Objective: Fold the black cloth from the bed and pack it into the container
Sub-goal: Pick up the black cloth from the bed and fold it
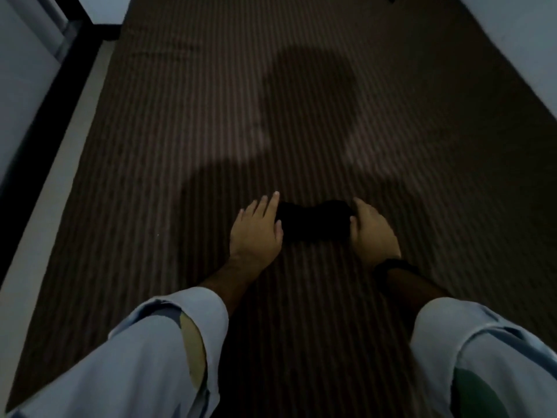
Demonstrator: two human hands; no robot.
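- Cloth: lies on the striped bed, near the person, already reduced to a small, compact bundle pinched narrower at its middle. Folding is judged well advanced; whether the folds are neat cannot be told in this dim light.
- Left hand: flat, fingers spread and extended, palm down on the bed, its thumb side touching the cloth's left end. It presses or steadies; it does not clasp the cloth.
- Right hand: cupped over the cloth's right end, thumb hooked onto the fabric. Judged a light hold on that end; the fingers beneath are hidden, so the firmness of the hold cannot be confirmed.
- Both sleeves are rolled back clear of the work.
- Container: not in view; its place and state cannot be told.
- Done: cloth gathered and brought to packing size, or close to it.
- Left: a final fold or squaring, if wanted; lifting the bundle off the bed; packing it into the container. Nothing is packed yet.
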